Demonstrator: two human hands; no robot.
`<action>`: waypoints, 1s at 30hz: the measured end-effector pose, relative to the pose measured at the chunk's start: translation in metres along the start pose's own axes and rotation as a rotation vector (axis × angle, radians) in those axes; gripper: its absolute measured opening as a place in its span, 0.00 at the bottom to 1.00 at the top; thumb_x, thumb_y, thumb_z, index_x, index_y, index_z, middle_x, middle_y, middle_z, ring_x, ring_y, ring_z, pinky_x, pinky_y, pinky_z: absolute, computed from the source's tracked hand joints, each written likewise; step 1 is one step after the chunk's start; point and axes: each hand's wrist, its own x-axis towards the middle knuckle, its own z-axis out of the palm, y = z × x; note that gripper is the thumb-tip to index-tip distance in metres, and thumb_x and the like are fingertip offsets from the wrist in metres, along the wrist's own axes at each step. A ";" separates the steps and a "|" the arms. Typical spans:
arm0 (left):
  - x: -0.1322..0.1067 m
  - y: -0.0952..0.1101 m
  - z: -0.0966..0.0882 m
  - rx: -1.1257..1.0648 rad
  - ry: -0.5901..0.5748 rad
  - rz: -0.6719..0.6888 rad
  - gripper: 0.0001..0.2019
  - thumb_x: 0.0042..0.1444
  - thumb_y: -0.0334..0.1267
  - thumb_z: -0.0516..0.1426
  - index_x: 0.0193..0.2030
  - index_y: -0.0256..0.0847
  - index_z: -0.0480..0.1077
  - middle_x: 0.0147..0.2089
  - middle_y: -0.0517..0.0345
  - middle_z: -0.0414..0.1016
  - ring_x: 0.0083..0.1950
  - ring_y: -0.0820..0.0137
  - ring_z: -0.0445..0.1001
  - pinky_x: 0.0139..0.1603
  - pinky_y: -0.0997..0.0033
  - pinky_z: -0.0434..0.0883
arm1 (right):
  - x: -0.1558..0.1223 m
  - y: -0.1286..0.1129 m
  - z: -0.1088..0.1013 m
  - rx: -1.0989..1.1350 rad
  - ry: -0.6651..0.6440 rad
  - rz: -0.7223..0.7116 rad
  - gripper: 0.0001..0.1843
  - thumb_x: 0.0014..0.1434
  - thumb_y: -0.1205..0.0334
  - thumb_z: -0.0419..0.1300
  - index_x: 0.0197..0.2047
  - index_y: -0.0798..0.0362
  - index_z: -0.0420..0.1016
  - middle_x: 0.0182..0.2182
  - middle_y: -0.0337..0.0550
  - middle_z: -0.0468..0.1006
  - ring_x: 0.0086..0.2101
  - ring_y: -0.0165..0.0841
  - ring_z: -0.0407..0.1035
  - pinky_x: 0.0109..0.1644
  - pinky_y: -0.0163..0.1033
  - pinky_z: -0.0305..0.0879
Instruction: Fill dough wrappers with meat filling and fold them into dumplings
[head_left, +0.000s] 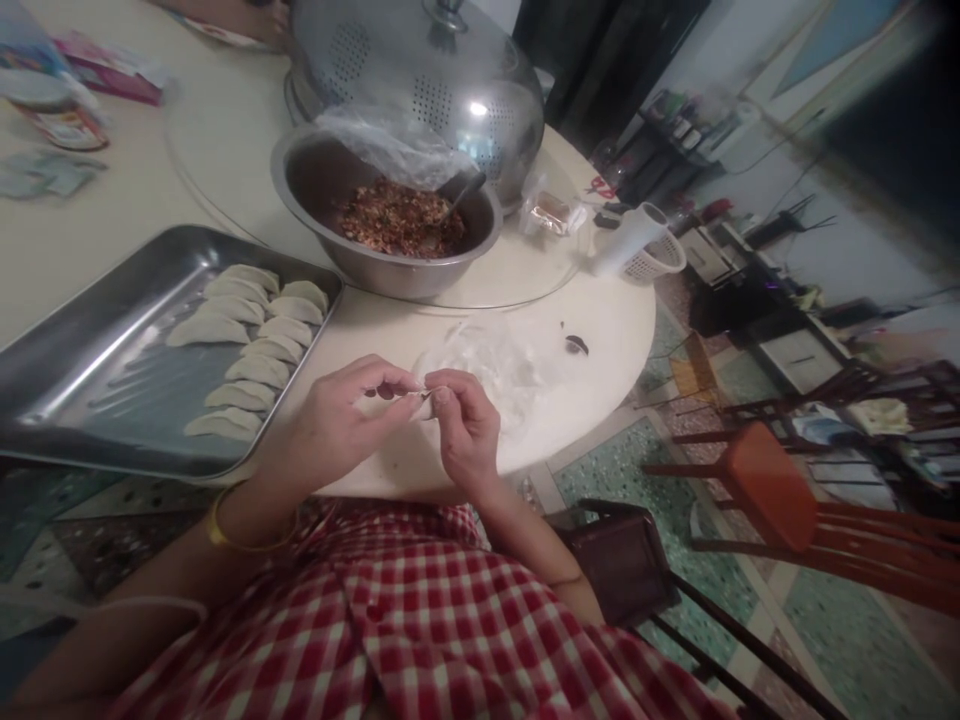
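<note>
- While the left hand (341,420) and right hand (472,430) meet over the table edge, their thumbs and forefingers are clamped on a small dough piece (425,409), apparently so both can pinch its rim.
- Just beyond lies crumpled clear plastic (487,350), its contents hard to make out.
- To the left, a metal tray (97,390) holds folded dumplings (259,370) along the side nearest the hands, probably for a short reach.
- Farther out, a metal bowl (420,275) holds dark filling (397,215), a utensil handle (461,187) leaning on its rim, likely for easy grasping.
</note>
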 end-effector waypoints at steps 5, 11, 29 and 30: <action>0.000 -0.005 0.000 0.048 -0.016 -0.004 0.11 0.62 0.46 0.57 0.35 0.43 0.75 0.36 0.57 0.76 0.38 0.68 0.73 0.34 0.72 0.67 | -0.001 0.002 0.001 0.023 -0.009 0.081 0.10 0.68 0.55 0.57 0.40 0.49 0.77 0.37 0.42 0.80 0.39 0.31 0.75 0.41 0.38 0.77; -0.001 -0.013 -0.002 0.135 -0.062 0.112 0.09 0.63 0.43 0.57 0.37 0.42 0.74 0.38 0.59 0.74 0.40 0.70 0.72 0.44 0.71 0.68 | 0.001 0.007 0.003 0.056 0.001 0.139 0.12 0.68 0.53 0.57 0.38 0.50 0.77 0.35 0.41 0.78 0.33 0.28 0.73 0.32 0.32 0.73; 0.000 -0.018 -0.002 0.188 0.010 0.180 0.09 0.64 0.41 0.56 0.35 0.42 0.72 0.35 0.60 0.74 0.40 0.70 0.73 0.46 0.70 0.67 | 0.003 0.014 0.006 0.048 -0.017 0.149 0.11 0.68 0.54 0.57 0.39 0.49 0.78 0.36 0.41 0.79 0.38 0.30 0.75 0.43 0.39 0.76; 0.001 -0.018 -0.002 0.173 0.014 0.141 0.09 0.63 0.41 0.56 0.34 0.42 0.72 0.35 0.60 0.74 0.40 0.70 0.73 0.44 0.70 0.68 | 0.003 0.015 0.007 0.049 -0.013 0.147 0.11 0.67 0.54 0.58 0.39 0.49 0.78 0.36 0.40 0.79 0.39 0.30 0.75 0.45 0.39 0.76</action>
